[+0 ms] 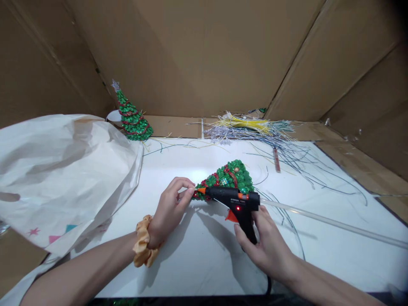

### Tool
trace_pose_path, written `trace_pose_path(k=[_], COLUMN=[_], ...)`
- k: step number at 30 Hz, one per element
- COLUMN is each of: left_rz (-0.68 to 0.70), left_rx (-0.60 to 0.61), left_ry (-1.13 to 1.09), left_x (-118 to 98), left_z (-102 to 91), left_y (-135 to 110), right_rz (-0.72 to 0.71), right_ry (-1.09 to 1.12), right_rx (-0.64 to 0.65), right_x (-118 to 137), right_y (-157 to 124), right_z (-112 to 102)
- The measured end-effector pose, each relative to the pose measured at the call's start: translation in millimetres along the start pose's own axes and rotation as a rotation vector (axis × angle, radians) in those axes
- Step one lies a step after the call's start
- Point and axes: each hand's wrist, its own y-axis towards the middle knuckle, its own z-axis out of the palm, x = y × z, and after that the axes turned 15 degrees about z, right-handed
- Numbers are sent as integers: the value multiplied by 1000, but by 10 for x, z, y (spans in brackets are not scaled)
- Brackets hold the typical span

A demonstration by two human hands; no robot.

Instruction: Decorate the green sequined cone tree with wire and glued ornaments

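My right hand (270, 242) grips the handle of a black hot glue gun (226, 195) with an orange nozzle and orange trigger. A red light glows on its side, and a long clear glue stick (331, 222) runs out of its back. The nozzle points left, close to the fingertips of my left hand (174, 208). Those fingers are pinched together at the narrow tip of a green beaded Christmas tree (244, 176), which lies on its side with red garland. What they pinch is too small to tell. The gun hides part of the tree.
A second beaded tree (134, 117) with a star top stands at the back left. Beside it lies a white plastic bag (63, 170). Bundles of coated wire (251, 129) spread over the back right, near a small red-and-clear stick (276, 160). Cardboard walls (191, 55) surround the white table (124, 272).
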Motion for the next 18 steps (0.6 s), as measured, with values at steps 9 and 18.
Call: trace_pose_path(k=[9,18], left_rz=[0,1], left_rx=[-5,-4], left_ry=[-4,-9], left_x=[-7,-1], left_z=[5,6], left_y=[8,3], right_rz=[23,16], right_ry=[-5,-10], right_rx=[19,-3], right_x=[-11,-22], right_y=[-16,-9], right_z=[9,19])
